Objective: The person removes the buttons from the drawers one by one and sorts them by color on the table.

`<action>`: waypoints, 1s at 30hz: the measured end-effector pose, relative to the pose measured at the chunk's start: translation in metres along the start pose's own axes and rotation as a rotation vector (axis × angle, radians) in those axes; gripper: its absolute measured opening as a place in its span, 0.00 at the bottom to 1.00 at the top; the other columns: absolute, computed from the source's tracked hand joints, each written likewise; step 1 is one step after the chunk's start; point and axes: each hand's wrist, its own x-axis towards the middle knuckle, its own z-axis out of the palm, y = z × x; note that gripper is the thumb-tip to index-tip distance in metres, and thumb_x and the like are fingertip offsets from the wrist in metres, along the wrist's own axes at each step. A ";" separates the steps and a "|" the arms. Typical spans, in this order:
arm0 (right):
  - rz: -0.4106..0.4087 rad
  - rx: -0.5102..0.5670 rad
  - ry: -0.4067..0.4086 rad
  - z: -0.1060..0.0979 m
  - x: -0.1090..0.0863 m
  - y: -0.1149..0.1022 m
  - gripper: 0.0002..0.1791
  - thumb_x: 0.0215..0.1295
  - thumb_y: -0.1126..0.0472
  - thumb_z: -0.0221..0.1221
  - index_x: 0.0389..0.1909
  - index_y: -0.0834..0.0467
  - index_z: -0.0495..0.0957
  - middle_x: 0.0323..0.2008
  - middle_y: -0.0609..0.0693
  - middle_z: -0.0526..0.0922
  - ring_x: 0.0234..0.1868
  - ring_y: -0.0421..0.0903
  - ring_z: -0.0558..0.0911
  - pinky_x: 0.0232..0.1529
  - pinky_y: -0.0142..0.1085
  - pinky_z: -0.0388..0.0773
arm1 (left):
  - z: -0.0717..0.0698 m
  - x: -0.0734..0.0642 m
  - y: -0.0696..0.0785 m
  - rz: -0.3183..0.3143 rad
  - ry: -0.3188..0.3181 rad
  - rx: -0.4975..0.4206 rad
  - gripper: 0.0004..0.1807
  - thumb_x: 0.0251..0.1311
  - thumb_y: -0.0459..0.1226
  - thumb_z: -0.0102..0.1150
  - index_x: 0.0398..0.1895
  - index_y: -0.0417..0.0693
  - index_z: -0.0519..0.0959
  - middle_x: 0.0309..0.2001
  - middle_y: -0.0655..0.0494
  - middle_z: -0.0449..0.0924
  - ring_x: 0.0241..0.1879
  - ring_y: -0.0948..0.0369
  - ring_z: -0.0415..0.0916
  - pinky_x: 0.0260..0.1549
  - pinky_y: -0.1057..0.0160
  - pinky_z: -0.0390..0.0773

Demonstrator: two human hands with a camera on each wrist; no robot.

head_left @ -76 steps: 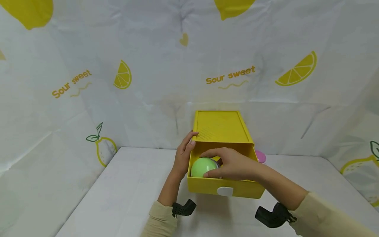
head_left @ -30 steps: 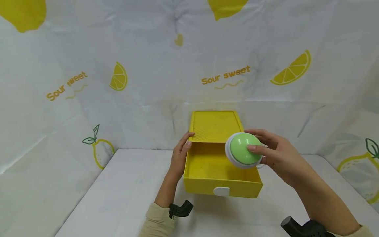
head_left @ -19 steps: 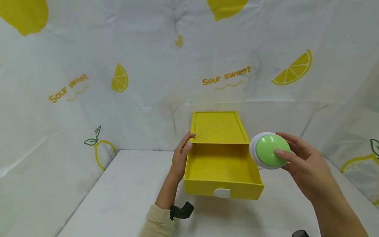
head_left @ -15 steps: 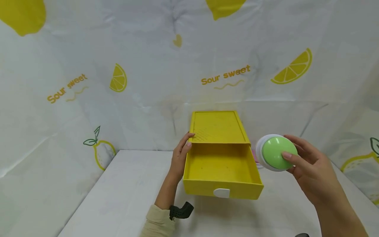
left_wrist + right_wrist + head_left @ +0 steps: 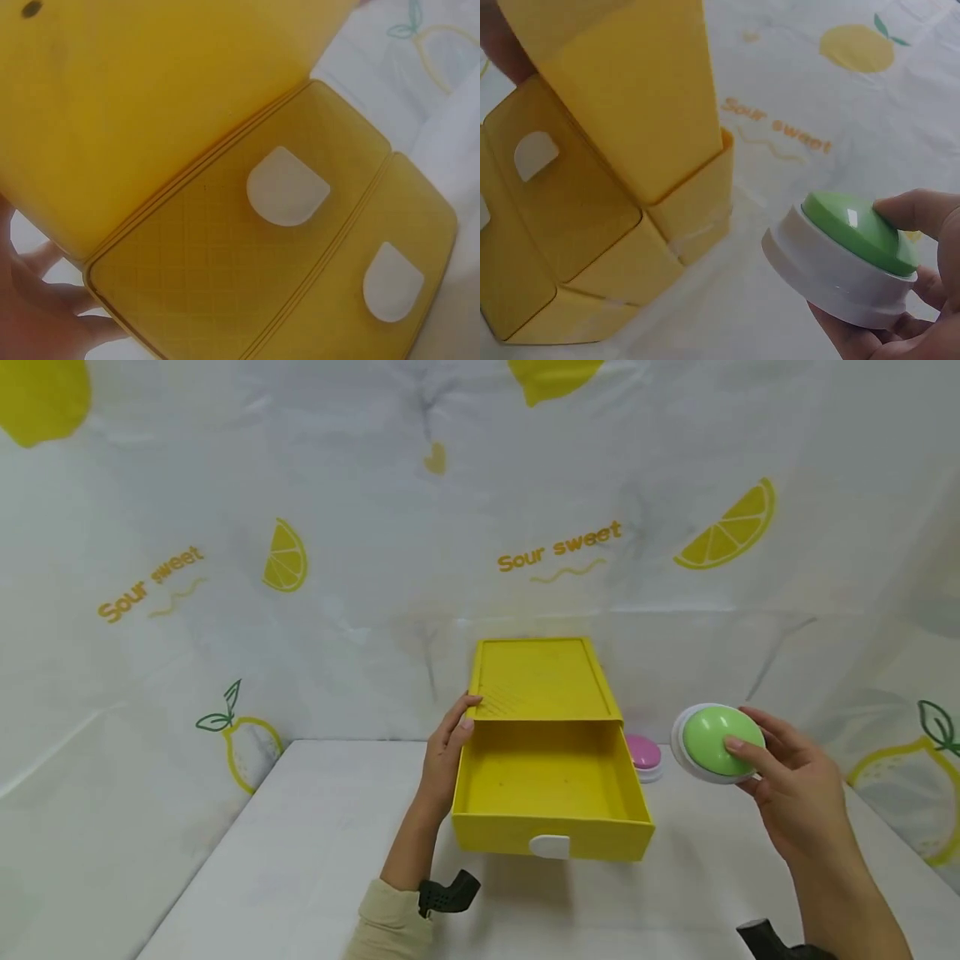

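Note:
A yellow drawer cabinet [image 5: 543, 681] stands mid-table with its top drawer [image 5: 553, 839] pulled out, bare inside. My left hand [image 5: 442, 760] grips the cabinet's left side, fingertips over the top edge and thumb at the front corner. In the left wrist view, two lower drawers with white pulls [image 5: 289, 187] are closed. My right hand [image 5: 802, 789] holds a green-domed push-button buzzer [image 5: 720, 741] in the air right of the cabinet. The right wrist view shows my thumb on the green dome and my fingers under the white base [image 5: 832, 274].
A pink-domed buzzer [image 5: 642, 752] with a white base sits on the table behind, to the right of the cabinet and partly hidden by it. The white tabletop [image 5: 315, 860] meets a lemon-print sheet [image 5: 390, 677] at the back and sides.
My right hand has lifted the green buzzer out of the top drawer and carried it right, beyond the cabinet. The pink buzzer shows again. My left hand keeps its place.

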 end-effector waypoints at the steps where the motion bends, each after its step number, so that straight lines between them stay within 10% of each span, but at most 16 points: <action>1: 0.021 -0.049 0.026 -0.002 0.001 0.003 0.23 0.69 0.77 0.55 0.58 0.53 0.82 0.51 0.41 0.82 0.47 0.36 0.83 0.37 0.29 0.85 | 0.000 0.000 0.000 -0.004 0.001 -0.002 0.22 0.79 0.45 0.40 0.72 0.55 0.69 0.81 0.58 0.54 0.80 0.54 0.51 0.76 0.42 0.60; 17: 0.385 -0.415 0.197 -0.025 0.007 0.055 0.32 0.69 0.51 0.64 0.71 0.48 0.68 0.52 0.33 0.70 0.45 0.26 0.75 0.39 0.19 0.81 | 0.000 0.000 -0.002 -0.011 -0.012 -0.040 0.23 0.79 0.46 0.40 0.72 0.56 0.68 0.81 0.59 0.54 0.79 0.53 0.55 0.73 0.41 0.65; 26: 0.548 -0.621 0.270 -0.026 0.008 0.080 0.41 0.71 0.44 0.60 0.79 0.54 0.57 0.82 0.58 0.46 0.75 0.55 0.60 0.34 0.15 0.77 | 0.000 0.000 -0.003 -0.012 -0.011 -0.034 0.23 0.79 0.46 0.39 0.72 0.56 0.68 0.81 0.58 0.54 0.79 0.52 0.55 0.74 0.41 0.63; 30: 0.589 -0.632 0.243 -0.028 0.007 0.085 0.42 0.72 0.45 0.58 0.80 0.55 0.54 0.83 0.57 0.42 0.79 0.56 0.54 0.60 0.30 0.79 | 0.000 0.000 -0.002 -0.012 -0.006 -0.030 0.23 0.79 0.46 0.39 0.72 0.57 0.68 0.81 0.58 0.54 0.79 0.52 0.54 0.74 0.41 0.62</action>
